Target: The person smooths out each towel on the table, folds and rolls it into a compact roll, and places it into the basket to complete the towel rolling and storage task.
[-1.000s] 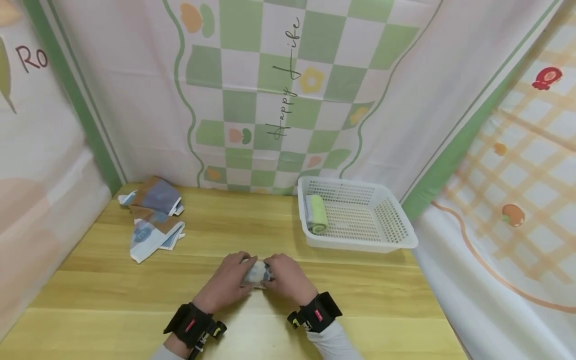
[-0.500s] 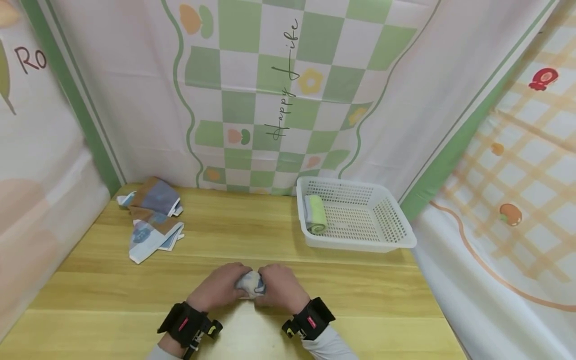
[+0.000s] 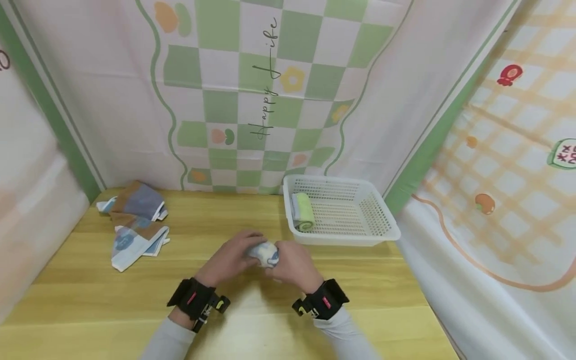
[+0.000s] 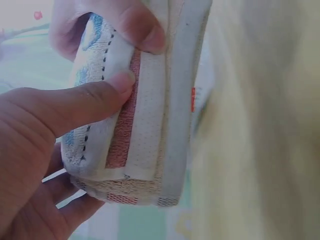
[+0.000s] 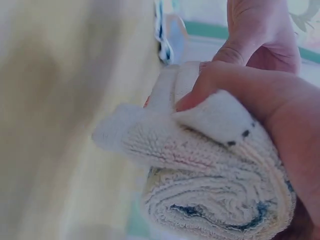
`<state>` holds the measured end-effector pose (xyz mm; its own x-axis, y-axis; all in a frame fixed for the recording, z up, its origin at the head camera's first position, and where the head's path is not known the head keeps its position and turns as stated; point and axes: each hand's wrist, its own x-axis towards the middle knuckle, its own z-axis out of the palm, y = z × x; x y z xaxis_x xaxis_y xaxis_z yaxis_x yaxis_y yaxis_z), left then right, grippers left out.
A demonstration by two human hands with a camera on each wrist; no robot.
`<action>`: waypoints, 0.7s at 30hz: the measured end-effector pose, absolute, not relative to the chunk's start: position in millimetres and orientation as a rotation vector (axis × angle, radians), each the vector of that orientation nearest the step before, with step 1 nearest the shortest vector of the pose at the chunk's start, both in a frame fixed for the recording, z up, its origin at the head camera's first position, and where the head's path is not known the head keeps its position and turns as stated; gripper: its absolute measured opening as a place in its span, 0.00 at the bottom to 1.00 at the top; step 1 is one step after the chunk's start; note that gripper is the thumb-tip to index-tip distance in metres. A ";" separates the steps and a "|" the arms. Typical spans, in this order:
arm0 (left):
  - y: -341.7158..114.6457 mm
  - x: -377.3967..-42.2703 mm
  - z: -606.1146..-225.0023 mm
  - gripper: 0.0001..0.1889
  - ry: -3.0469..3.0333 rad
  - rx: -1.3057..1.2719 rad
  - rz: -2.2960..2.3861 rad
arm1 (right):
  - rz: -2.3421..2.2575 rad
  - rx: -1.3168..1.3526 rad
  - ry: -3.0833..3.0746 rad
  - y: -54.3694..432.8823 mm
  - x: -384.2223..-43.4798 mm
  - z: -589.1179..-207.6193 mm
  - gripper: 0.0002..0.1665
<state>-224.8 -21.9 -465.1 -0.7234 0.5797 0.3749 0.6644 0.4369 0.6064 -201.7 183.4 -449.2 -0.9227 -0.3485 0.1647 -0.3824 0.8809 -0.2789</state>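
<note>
A rolled-up towel (image 3: 264, 253), white with blue patches, is held between both hands in front of the basket. The left hand (image 3: 230, 260) grips its left end; in the left wrist view its thumb lies across the towel's striped hem (image 4: 145, 115) and its fingers curl behind. At the other end, the right hand (image 3: 294, 264) holds the roll. The right wrist view shows the spiral end (image 5: 215, 205) and a loose flap (image 5: 145, 135) standing out from the roll, with the right thumb pressing near the edge.
A white perforated basket (image 3: 342, 240) stands at the back right, with a green and grey rolled towel (image 3: 306, 211) along its left side. A crumpled brown, blue and white towel (image 3: 137, 220) lies at the back left of the wooden table (image 3: 216, 220). Patterned curtains (image 3: 220, 75) enclose the table.
Both hands first drew the towel closer to the body, then moved it forward and a little right, off toward the basket. The head view has turned slightly right.
</note>
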 end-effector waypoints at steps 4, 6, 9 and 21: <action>-2.8 -241.6 -448.7 0.29 -2.517 -1.145 -1.136 | 0.431 0.518 -2.883 200.6 -210.6 -428.7 0.19; 6.6 -248.3 -443.0 0.32 -2.510 -1.121 -1.120 | 0.420 0.488 -2.857 209.0 -215.3 -419.8 0.19; 17.7 -256.9 -440.9 0.39 -2.504 -1.074 -1.139 | 0.445 0.453 -2.861 219.8 -223.3 -408.0 0.18; 66.3 -283.9 -454.7 0.37 -2.611 -1.119 -1.248 | 0.594 0.046 -3.024 290.2 -258.1 -367.2 0.30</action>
<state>-283.9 66.3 -454.7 -0.7392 0.5911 0.3228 0.6224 0.4164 0.6628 -258.1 290.2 -367.2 -0.9978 -0.0175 0.0642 -0.0405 0.9252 -0.3773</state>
